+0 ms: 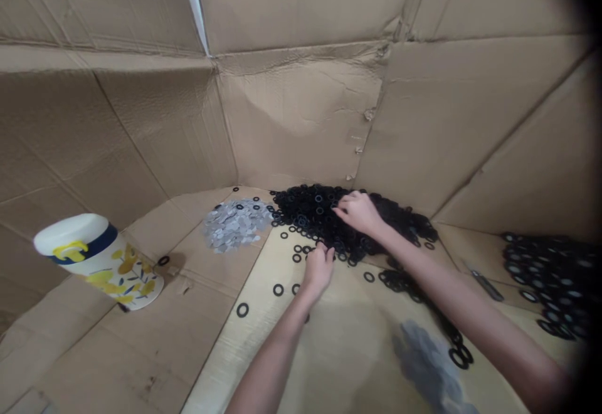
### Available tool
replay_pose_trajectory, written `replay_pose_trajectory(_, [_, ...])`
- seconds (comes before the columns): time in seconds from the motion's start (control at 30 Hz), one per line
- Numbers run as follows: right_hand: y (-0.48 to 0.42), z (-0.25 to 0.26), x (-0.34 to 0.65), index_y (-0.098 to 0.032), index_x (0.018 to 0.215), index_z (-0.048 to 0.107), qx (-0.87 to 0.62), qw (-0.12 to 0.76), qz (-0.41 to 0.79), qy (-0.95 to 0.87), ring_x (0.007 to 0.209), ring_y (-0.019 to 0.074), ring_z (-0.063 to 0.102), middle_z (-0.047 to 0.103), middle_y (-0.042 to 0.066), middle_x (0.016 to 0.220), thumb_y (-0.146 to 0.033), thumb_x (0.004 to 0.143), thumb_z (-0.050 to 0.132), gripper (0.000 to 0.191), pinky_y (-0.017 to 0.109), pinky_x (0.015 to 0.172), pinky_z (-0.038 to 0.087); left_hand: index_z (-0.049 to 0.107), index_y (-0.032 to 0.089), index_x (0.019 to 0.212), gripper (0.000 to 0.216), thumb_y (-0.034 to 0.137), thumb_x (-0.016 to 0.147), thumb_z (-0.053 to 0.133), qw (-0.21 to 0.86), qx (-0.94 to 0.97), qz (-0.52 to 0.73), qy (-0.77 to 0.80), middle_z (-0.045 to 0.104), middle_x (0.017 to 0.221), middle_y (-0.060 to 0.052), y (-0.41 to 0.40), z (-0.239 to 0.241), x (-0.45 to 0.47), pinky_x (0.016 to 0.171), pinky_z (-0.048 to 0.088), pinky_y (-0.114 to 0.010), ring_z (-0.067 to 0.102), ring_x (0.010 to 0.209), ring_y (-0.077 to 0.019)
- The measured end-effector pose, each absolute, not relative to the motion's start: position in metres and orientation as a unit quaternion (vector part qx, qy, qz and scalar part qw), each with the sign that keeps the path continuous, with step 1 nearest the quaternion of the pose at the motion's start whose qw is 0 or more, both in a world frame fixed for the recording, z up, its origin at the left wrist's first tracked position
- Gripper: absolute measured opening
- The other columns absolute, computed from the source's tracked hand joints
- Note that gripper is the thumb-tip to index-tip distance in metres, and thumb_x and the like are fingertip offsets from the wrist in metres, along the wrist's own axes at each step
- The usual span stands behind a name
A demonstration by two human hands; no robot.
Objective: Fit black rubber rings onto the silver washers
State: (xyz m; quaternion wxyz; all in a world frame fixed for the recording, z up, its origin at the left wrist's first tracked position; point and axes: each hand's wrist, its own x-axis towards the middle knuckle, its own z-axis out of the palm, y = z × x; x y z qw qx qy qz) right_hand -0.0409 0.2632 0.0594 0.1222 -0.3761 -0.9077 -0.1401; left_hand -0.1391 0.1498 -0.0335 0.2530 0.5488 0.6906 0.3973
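A large heap of black rings (303, 207) lies against the back cardboard wall. My right hand (360, 212) is over this heap, its fingers closed in a pinch; what is between the fingertips, if anything, is too small to make out. Closer to me, my left hand (320, 268) is at the heap's front edge with its fingers bent together among loose rings. Whatever it grips is hidden. Beneath it is a pale yellowish board (357, 339), with a few single rings (278, 290) to the left of my wrist.
Small grey discs (235, 222) are piled left of the heap; blurred grey discs (426, 364) lie on the board. A patterned bottle (106, 260) stands at left. On the right are a dark-handled tool (486, 285) and more black rings (555, 276). Cardboard walls (301, 119) enclose the surface.
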Motion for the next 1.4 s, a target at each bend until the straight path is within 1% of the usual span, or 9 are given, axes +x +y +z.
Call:
replay_pose_trajectory(0.13, [0.262, 0.046, -0.125, -0.017, 0.098, 0.062, -0.238, 0.098, -0.056, -0.965, 0.104, 0.0225, 0.046, 0.059, 0.01, 0.11, -0.032, 0.085, 0.042, 0.028, 0.034, 0.084, 0.031, 0.053, 0.015, 0.073, 0.018, 0.027, 0.082, 0.042, 0.289, 0.545, 0.424, 0.663, 0.059, 0.066, -0.004, 0.154, -0.04, -0.143, 0.062, 0.038, -0.025, 0.053, 0.063, -0.0149])
replay_pose_trajectory(0.2, [0.265, 0.034, -0.157, -0.015, 0.111, 0.054, -0.223, 0.078, -0.025, -0.971, 0.112, 0.0255, 0.042, 0.051, 0.012, 0.123, -0.037, 0.079, 0.052, 0.039, 0.037, 0.088, 0.03, 0.055, 0.015, 0.079, 0.014, 0.022, 0.08, 0.043, 0.311, 0.54, 0.447, 0.642, 0.061, 0.072, -0.005, 0.156, -0.04, -0.144, 0.064, 0.039, -0.026, 0.055, 0.067, -0.0152])
replay_pose_trajectory(0.33, [0.274, 0.014, -0.191, -0.012, 0.121, 0.044, -0.254, 0.03, 0.024, -0.966, 0.114, 0.0283, 0.042, 0.05, 0.017, 0.122, -0.043, 0.07, 0.061, 0.062, 0.039, 0.09, 0.03, 0.056, 0.013, 0.092, 0.023, 0.009, 0.074, 0.042, 0.328, 0.529, 0.489, 0.612, 0.065, 0.088, -0.008, 0.155, -0.038, -0.147, 0.072, 0.043, -0.029, 0.057, 0.078, -0.0176])
replay_pose_trajectory(0.47, [0.282, 0.006, -0.2, -0.014, 0.116, 0.047, -0.264, 0.023, 0.032, -0.964, 0.109, 0.027, 0.045, 0.056, 0.015, 0.112, -0.038, 0.068, 0.064, 0.057, 0.039, 0.089, 0.03, 0.058, 0.011, 0.093, 0.026, 0.009, 0.07, 0.045, 0.334, 0.526, 0.49, 0.609, 0.065, 0.094, -0.012, 0.154, -0.039, -0.146, 0.074, 0.044, -0.031, 0.059, 0.083, -0.0213])
replay_pose_trajectory(0.67, [0.282, 0.005, -0.201, -0.02, 0.103, 0.058, -0.246, 0.043, 0.047, -0.967, 0.105, 0.0248, 0.047, 0.059, 0.009, 0.109, -0.032, 0.072, 0.062, 0.034, 0.037, 0.086, 0.031, 0.057, 0.007, 0.106, 0.037, 0.01, 0.072, 0.043, 0.339, 0.53, 0.478, 0.613, 0.062, 0.103, -0.018, 0.156, -0.039, -0.147, 0.075, 0.043, -0.031, 0.058, 0.091, -0.0253])
replay_pose_trajectory(0.87, [0.283, 0.0, -0.198, -0.017, 0.095, 0.061, -0.216, 0.078, 0.086, -0.97, 0.095, 0.0191, 0.054, 0.062, 0.007, 0.103, -0.022, 0.071, 0.062, 0.024, 0.03, 0.08, 0.035, 0.059, 0.007, 0.104, 0.036, 0.01, 0.072, 0.043, 0.341, 0.522, 0.471, 0.625, 0.063, 0.099, -0.017, 0.157, -0.035, -0.147, 0.072, 0.042, -0.03, 0.058, 0.089, -0.0258])
replay_pose_trajectory(1.03, [0.287, -0.001, -0.193, -0.017, 0.099, 0.061, -0.206, 0.095, 0.084, -0.97, 0.094, 0.0177, 0.053, 0.063, 0.006, 0.102, -0.021, 0.076, 0.055, 0.024, 0.028, 0.082, 0.037, 0.059, 0.01, 0.1, 0.031, 0.012, 0.074, 0.042, 0.337, 0.528, 0.445, 0.64, 0.065, 0.096, -0.015, 0.159, -0.034, -0.148, 0.071, 0.043, -0.03, 0.059, 0.084, -0.0233])
replay_pose_trajectory(1.2, [0.296, 0.003, -0.183, -0.016, 0.095, 0.063, -0.338, 0.166, 0.006, -0.926, 0.101, 0.0233, 0.046, 0.058, 0.01, 0.106, -0.016, 0.079, 0.042, 0.026, 0.033, 0.083, 0.035, 0.06, 0.012, 0.086, 0.02, 0.016, 0.075, 0.043, 0.354, 0.525, 0.448, 0.632, 0.065, 0.084, -0.009, 0.163, -0.034, -0.152, 0.068, 0.043, -0.028, 0.058, 0.075, -0.0185])
replay_pose_trajectory(1.4, [0.3, -0.002, -0.18, -0.013, 0.096, 0.06, -0.242, 0.093, -0.051, -0.965, 0.11, 0.023, 0.044, 0.058, 0.014, 0.11, -0.005, 0.076, 0.038, 0.031, 0.037, 0.087, 0.029, 0.058, 0.014, 0.076, 0.014, 0.021, 0.076, 0.046, 0.373, 0.509, 0.438, 0.64, 0.062, 0.072, -0.003, 0.165, -0.031, -0.157, 0.062, 0.04, -0.024, 0.054, 0.065, -0.0139])
